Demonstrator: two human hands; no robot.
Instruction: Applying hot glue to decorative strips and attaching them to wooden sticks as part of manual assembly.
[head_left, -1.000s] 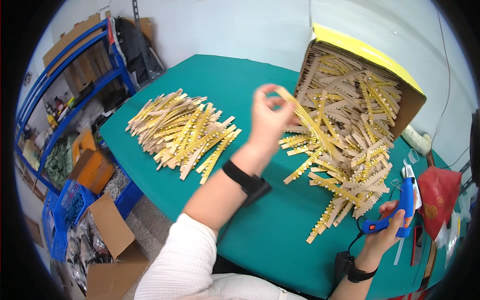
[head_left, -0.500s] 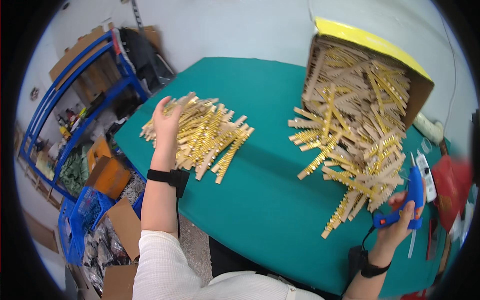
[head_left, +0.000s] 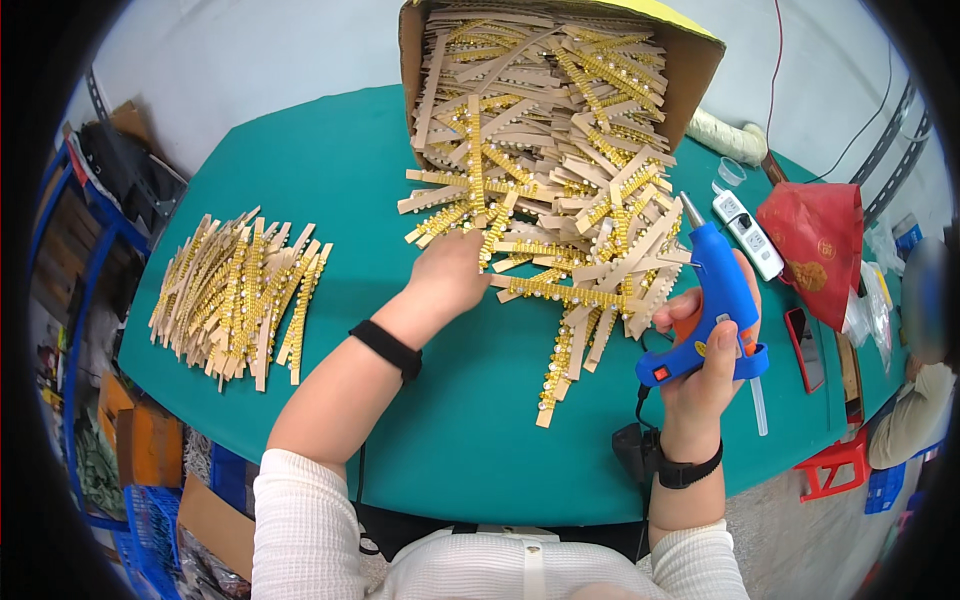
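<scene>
My right hand [head_left: 705, 385] grips a blue hot glue gun [head_left: 712, 295], its nozzle pointing up and a clear glue stick jutting from its back. My left hand [head_left: 452, 272] has its fingers closed at the near left edge of a spilled heap, pinching a beige strip [head_left: 497, 232] with gold beaded trim; the fingertips are partly hidden. That heap of similar strips [head_left: 600, 235] runs out of a cardboard box [head_left: 693, 85] lying on its side. A separate pile of trimmed strips [head_left: 235, 295] lies at the left of the green table [head_left: 440, 430].
Right of the glue gun are a white power strip [head_left: 748, 235], a red bag [head_left: 815, 245], a phone [head_left: 803, 348] and a small clear cup [head_left: 732, 172]. Blue shelving [head_left: 70, 400] and crates stand left of the table. Another person's arm [head_left: 910, 415] shows at the far right, near a red stool [head_left: 835, 465].
My left hand has moved from the left pile across to the heap by the box and closed there. The view has swung right. My right hand still holds the glue gun.
</scene>
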